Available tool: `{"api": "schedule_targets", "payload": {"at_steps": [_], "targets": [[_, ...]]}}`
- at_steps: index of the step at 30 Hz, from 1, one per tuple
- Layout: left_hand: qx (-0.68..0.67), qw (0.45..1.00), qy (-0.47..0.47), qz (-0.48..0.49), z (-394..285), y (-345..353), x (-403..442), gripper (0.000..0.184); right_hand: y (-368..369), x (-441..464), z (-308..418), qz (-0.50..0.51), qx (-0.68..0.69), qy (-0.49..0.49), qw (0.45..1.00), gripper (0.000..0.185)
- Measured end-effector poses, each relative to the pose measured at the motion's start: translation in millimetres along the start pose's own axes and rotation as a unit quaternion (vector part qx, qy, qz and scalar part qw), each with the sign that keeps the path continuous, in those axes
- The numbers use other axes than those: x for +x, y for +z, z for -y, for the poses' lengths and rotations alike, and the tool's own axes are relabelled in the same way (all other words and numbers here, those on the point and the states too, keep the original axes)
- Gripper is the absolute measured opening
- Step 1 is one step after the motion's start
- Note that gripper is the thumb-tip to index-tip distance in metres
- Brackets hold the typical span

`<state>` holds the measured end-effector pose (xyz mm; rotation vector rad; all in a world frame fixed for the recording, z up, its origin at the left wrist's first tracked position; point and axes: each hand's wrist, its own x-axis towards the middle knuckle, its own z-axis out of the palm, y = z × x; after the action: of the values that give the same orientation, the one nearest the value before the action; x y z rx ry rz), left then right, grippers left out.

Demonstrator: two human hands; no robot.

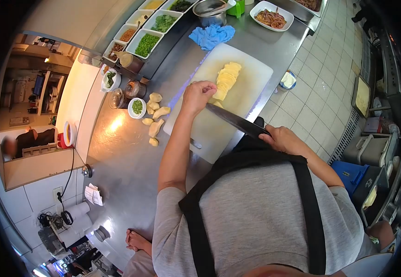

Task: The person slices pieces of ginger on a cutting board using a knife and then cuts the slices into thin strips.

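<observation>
My right hand is wrapped round the handle of a kitchen knife with a long dark blade. The blade slants across the white cutting board, its tip close to my left hand. The left fingers are pinched together beside a row of overlapping yellow slices, which look like ginger. Whatever those fingertips hold, if anything, is hidden. A small slice lies by the knife tip. Several peeled, knobbly ginger-like pieces rest on the steel counter left of the board.
Beyond the board are a crumpled blue cloth, a metal pot and a white dish of cooked food. Garnish tubs line the back left. A small bowl of chopped greens stands near jars. Another person's hands show at lower left.
</observation>
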<state>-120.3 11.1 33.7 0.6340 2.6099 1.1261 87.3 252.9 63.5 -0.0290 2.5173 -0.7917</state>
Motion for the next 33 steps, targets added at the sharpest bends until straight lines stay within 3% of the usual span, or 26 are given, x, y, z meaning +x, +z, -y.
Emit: {"api": "schedule_targets", "payload": {"at_steps": [6, 9, 12, 18, 33], "targets": [[0.009, 0.999, 0.022, -0.023, -5.4, 2.5, 0.3, 0.018, -6.9, -2.2, 7.3, 0.008, 0.003, 0.003, 1.000, 0.048], [0.065, 0.970, 0.119, -0.203, -11.5, 6.4, -7.5, 0.015, -0.8, 2.0, 4.2, -0.013, 0.007, -0.018, 1.000, 0.046], [0.009, 0.967, 0.037, -0.252, -24.2, 2.4, -38.9, 0.014, 2.4, 6.2, 4.0, -0.061, 0.042, -0.017, 0.997, 0.045], [0.034, 0.969, 0.065, -0.237, -14.9, 42.3, -96.7, 0.017, -3.8, 19.3, 5.5, -0.087, 0.069, -0.002, 0.994, 0.040], [0.067, 0.956, 0.079, -0.276, -20.5, 56.9, -101.9, 0.020, -7.7, 24.5, 10.0, -0.090, 0.088, -0.033, 0.991, 0.039]]}}
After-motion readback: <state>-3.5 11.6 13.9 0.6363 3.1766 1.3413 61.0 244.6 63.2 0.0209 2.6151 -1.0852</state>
